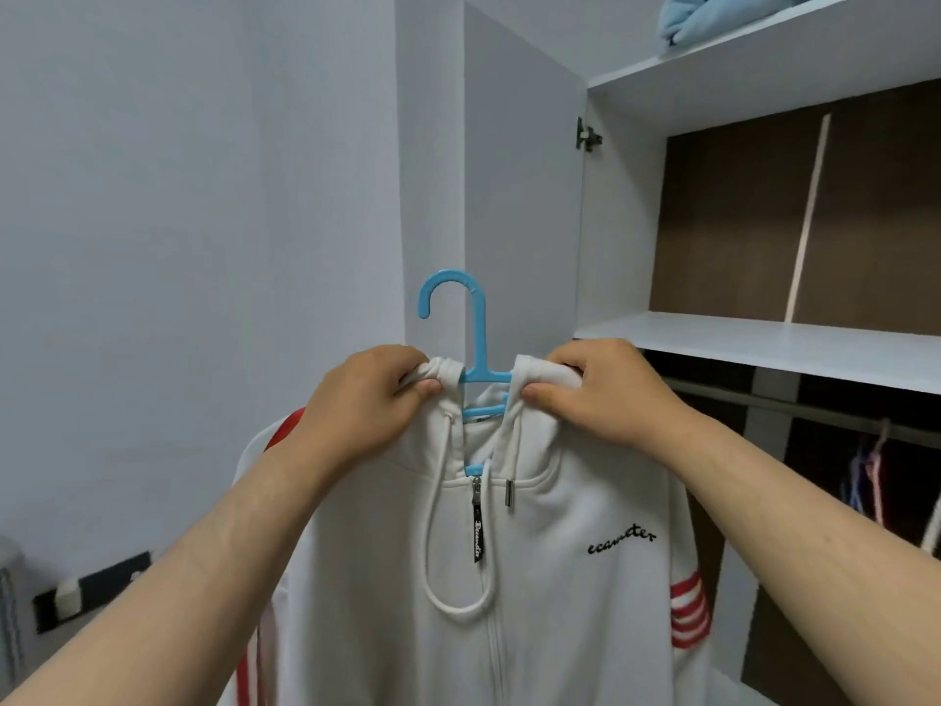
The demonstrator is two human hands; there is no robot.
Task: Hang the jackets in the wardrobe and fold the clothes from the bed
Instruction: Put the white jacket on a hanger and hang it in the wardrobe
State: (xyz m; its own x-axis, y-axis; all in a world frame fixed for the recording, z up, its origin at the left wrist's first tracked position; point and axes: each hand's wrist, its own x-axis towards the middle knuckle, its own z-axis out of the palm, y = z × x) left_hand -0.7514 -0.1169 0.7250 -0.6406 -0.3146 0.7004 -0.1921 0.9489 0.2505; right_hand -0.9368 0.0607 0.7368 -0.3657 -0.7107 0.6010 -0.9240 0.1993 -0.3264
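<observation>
Between both hands' fingers hangs the white jacket.

The only view came from a wide-angle camera worn on the person's head. It sat higher than the middle shelf, whose top face showed, and lower than the top shelf, seen from beneath. It faced forward toward the open wardrobe door, with bare wall filling the left half and the wardrobe's inside along the right edge. The left hand and right hand sat very near, at centre, forearms entering from the bottom corners. The jacket filled the lower middle.
</observation>
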